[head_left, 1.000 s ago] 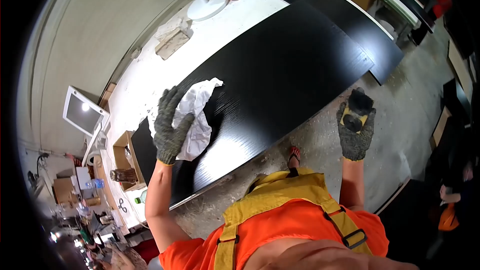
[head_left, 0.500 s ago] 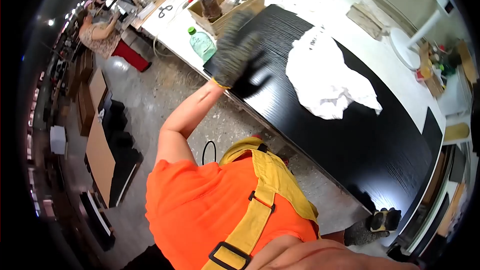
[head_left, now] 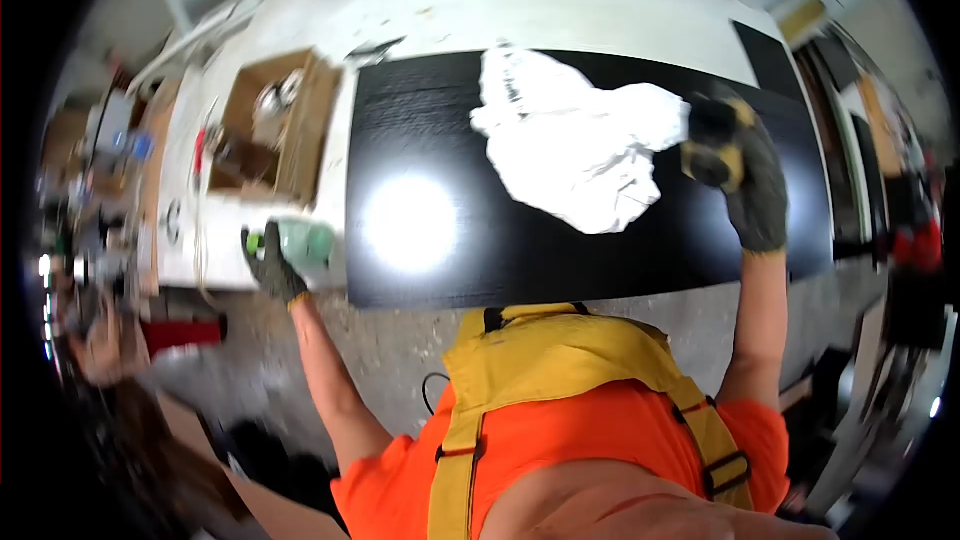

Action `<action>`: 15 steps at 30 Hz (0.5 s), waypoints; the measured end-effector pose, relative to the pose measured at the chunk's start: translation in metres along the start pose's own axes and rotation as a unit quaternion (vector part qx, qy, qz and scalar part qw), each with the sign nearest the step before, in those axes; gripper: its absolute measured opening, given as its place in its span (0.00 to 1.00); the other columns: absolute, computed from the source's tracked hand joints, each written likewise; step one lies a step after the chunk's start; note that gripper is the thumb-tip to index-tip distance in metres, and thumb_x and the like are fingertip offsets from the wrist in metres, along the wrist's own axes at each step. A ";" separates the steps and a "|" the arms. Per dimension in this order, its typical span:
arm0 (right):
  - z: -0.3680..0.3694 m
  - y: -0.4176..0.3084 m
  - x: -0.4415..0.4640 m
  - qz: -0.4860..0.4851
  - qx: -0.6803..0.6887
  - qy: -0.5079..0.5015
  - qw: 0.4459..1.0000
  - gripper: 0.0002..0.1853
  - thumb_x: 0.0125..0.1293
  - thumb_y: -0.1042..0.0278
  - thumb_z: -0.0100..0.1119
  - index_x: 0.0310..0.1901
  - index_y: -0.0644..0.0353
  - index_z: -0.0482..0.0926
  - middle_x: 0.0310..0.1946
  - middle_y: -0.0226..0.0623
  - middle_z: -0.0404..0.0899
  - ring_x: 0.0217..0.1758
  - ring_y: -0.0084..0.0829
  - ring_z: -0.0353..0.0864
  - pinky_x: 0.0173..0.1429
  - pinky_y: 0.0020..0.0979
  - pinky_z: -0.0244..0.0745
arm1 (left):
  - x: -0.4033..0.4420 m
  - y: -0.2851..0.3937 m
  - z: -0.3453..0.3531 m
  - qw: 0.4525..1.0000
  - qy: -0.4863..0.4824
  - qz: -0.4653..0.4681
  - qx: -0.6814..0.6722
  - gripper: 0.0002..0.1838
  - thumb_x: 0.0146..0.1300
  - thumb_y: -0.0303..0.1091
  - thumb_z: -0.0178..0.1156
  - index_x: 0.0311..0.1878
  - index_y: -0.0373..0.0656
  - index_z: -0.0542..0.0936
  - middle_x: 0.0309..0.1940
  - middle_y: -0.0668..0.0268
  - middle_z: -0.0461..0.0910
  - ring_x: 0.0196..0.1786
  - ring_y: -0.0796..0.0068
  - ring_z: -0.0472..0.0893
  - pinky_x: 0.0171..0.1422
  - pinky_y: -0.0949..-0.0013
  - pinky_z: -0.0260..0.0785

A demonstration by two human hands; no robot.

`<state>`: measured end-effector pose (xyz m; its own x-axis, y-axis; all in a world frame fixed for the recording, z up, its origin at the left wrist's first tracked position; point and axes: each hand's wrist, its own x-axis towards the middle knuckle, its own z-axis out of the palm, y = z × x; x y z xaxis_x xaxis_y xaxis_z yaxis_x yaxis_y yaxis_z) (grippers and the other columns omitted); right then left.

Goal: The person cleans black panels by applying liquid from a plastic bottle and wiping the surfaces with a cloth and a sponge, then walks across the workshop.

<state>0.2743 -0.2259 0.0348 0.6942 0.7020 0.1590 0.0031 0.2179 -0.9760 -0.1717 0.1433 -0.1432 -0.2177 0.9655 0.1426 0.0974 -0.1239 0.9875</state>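
My left hand [head_left: 270,268], in a dark glove, is at the neck of a translucent green bottle [head_left: 305,243]. Its fingers are around the bright green cap [head_left: 255,243]. My gloved right hand [head_left: 757,185] grips a yellow-and-black tool [head_left: 717,147], blurred, so its kind is unclear. That tool is at the right end of a crumpled white cloth [head_left: 585,145]; whether they touch I cannot tell. The cloth lies on a glossy black panel [head_left: 420,140], which rests on the white workbench [head_left: 430,10].
Left of the panel stands a cardboard box [head_left: 300,155] with jars inside. Scissors [head_left: 173,223] and a red-handled tool [head_left: 199,150] lie farther left. A smaller black panel [head_left: 768,60] is at the back right. At far left is another person [head_left: 110,340].
The view has turned left. My left hand has moved from above the black panel to the bottle. My right hand has moved from the panel's near right corner to beside the cloth with the tool.
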 end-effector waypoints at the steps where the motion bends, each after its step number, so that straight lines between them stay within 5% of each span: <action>1: 0.000 0.007 0.013 -0.010 0.014 -0.006 1.000 0.23 0.69 0.66 0.50 0.63 0.69 0.67 0.60 0.45 0.71 0.61 0.32 0.73 0.66 0.32 0.67 | -0.003 0.005 0.006 0.998 0.008 0.040 0.046 0.28 0.58 0.35 0.67 0.61 0.36 0.72 0.50 0.62 0.77 0.50 0.70 0.73 0.58 0.69 0.66; 5: -0.047 0.069 0.063 -0.184 -0.185 0.054 0.964 0.16 0.72 0.67 0.48 0.57 0.61 0.75 0.57 0.41 0.74 0.59 0.29 0.74 0.62 0.27 0.69 | 0.007 -0.001 0.002 0.985 -0.033 0.112 0.126 0.19 0.63 0.33 0.62 0.54 0.32 0.77 0.51 0.59 0.79 0.52 0.67 0.76 0.60 0.66 0.66; 8: -0.054 0.076 0.073 -0.022 -0.098 0.145 0.984 0.17 0.72 0.67 0.48 0.57 0.64 0.74 0.55 0.40 0.76 0.57 0.27 0.76 0.63 0.27 0.69 | 0.011 -0.011 0.000 0.995 -0.050 0.072 0.056 0.15 0.65 0.31 0.60 0.51 0.31 0.78 0.49 0.60 0.81 0.49 0.70 0.78 0.57 0.68 0.69; 11: -0.070 0.095 0.069 -0.027 -0.147 0.207 0.967 0.17 0.71 0.65 0.51 0.56 0.64 0.75 0.54 0.40 0.77 0.54 0.27 0.77 0.58 0.26 0.72 | 0.003 -0.008 -0.006 0.995 -0.056 0.061 0.053 0.17 0.66 0.34 0.60 0.51 0.31 0.78 0.47 0.61 0.80 0.48 0.71 0.77 0.57 0.67 0.69; 12: -0.074 0.104 0.066 -0.105 -0.236 0.209 0.943 0.18 0.70 0.63 0.53 0.55 0.66 0.75 0.50 0.40 0.79 0.52 0.27 0.78 0.57 0.26 0.72 | 0.005 -0.012 -0.011 0.995 -0.066 0.052 0.056 0.17 0.66 0.35 0.59 0.51 0.32 0.78 0.47 0.61 0.80 0.48 0.71 0.77 0.56 0.67 0.69; 15: -0.054 0.087 0.055 -0.067 -0.135 0.215 0.965 0.20 0.69 0.60 0.53 0.55 0.66 0.75 0.48 0.40 0.80 0.50 0.27 0.78 0.57 0.26 0.72 | 0.013 -0.021 -0.011 0.990 -0.068 0.094 0.083 0.13 0.65 0.34 0.60 0.44 0.32 0.81 0.36 0.66 0.80 0.37 0.74 0.76 0.46 0.69 0.71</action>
<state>0.3511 -0.2050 -0.0490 0.9089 0.3207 0.2666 0.2607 0.0624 -0.9634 -0.1872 0.1555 -0.1609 -0.0490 0.9522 0.3017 0.2850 -0.2761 0.9179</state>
